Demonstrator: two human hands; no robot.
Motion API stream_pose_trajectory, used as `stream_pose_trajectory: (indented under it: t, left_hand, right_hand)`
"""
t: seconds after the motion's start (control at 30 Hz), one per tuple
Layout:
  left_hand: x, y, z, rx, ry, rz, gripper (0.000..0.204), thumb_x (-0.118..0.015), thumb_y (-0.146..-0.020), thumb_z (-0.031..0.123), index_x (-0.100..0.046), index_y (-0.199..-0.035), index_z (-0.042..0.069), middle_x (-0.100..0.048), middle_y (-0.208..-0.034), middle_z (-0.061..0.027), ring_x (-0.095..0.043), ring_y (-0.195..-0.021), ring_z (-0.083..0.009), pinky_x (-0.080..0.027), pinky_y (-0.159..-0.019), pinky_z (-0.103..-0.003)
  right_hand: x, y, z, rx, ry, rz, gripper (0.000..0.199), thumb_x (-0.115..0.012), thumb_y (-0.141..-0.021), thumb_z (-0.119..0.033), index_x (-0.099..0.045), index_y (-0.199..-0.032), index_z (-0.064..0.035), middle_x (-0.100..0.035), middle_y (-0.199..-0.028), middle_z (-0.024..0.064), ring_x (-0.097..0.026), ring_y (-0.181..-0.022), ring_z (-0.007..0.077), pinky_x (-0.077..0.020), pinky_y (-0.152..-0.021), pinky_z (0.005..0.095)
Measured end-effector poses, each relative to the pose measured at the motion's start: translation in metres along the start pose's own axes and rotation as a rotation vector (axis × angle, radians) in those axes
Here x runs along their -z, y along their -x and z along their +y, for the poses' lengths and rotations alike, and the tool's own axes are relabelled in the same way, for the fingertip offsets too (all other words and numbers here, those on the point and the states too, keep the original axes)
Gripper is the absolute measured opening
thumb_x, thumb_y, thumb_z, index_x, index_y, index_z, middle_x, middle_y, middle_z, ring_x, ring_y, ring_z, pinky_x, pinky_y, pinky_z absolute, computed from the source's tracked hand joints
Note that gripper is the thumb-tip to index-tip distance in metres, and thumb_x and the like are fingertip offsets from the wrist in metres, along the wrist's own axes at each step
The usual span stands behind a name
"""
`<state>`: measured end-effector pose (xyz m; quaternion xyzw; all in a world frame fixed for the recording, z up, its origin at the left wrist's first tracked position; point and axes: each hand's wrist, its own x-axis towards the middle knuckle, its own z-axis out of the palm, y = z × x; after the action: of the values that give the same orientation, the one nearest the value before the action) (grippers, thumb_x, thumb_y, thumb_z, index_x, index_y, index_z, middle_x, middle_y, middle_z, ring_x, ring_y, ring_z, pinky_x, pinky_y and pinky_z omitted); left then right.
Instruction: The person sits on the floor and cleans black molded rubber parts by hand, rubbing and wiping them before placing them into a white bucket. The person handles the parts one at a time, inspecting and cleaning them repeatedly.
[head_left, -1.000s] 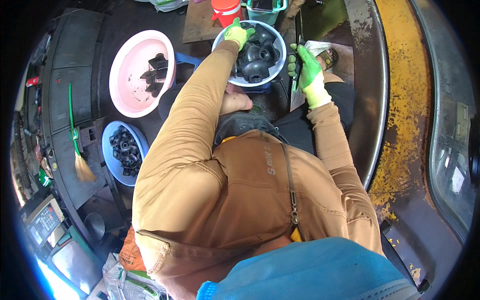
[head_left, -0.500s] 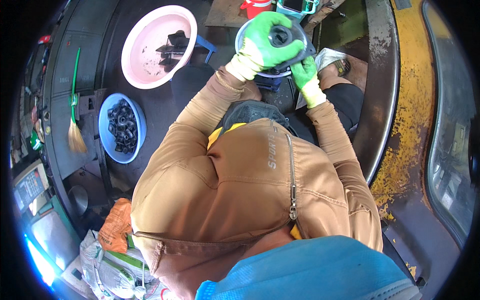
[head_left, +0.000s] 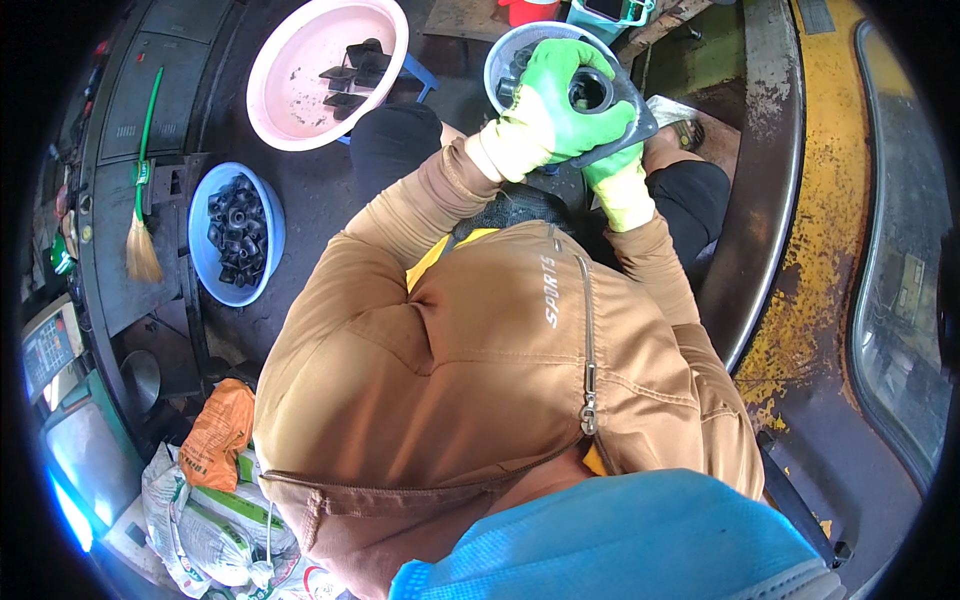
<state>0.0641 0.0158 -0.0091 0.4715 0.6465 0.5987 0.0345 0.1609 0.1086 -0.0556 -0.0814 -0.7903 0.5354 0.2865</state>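
This place is a workshop. On the right stands a large yellow metal panel (head_left: 820, 210) whose paint is peeling. On the dark floor (head_left: 310, 200), beside the edge of a grey metal cabinet (head_left: 150, 95), a blue basin (head_left: 277, 235) holds many black parts (head_left: 238, 235). The left hand (head_left: 550, 115) wears a green work glove. A blurred keypad (head_left: 50, 345) perhaps belongs to equipment.
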Motion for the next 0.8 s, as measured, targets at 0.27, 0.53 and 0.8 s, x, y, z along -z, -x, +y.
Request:
stream_pose_trajectory:
  t: [0.27, 0.53, 0.8]
  left_hand:
    - [0.019, -0.003, 0.008, 0.115, 0.239, -0.295, 0.029, -0.075, -0.071, 0.015, -0.063, -0.095, 0.004, -0.06, -0.101, -0.009, -0.059, -0.095, -0.0183, -0.049, -0.082, -0.033]
    - [0.036, -0.027, 0.012, 0.011, 0.359, -0.924, 0.035, -0.073, -0.068, 0.014, -0.062, -0.1, 0.005, -0.062, -0.104, -0.006, -0.059, -0.1, -0.017, -0.046, -0.089, -0.032]
    - [0.011, -0.012, 0.008, 0.181, 0.375, -0.299, 0.047, -0.084, -0.069, 0.014, -0.063, -0.11, 0.006, -0.064, -0.111, -0.0076, -0.061, -0.102, -0.0168, -0.05, -0.089, -0.032]
  right_hand:
    - [0.023, 0.01, -0.012, -0.181, -0.234, -0.188, 0.049, -0.074, -0.079, -0.011, -0.054, -0.124, -0.0036, -0.062, -0.116, 0.0088, -0.06, -0.106, 0.0181, -0.0498, -0.089, 0.0325]
    - [0.031, 0.024, -0.009, -0.325, -0.519, -0.422, 0.048, -0.065, -0.089, -0.023, -0.05, -0.131, -0.0042, -0.055, -0.129, 0.0071, -0.055, -0.114, 0.0185, -0.0463, -0.097, 0.0319]
    - [0.016, 0.011, 0.004, 0.246, 0.193, 0.089, 0.044, -0.071, -0.08, -0.014, -0.056, -0.12, -0.0029, -0.062, -0.114, 0.0117, -0.06, -0.104, 0.0253, -0.0472, -0.091, 0.0353]
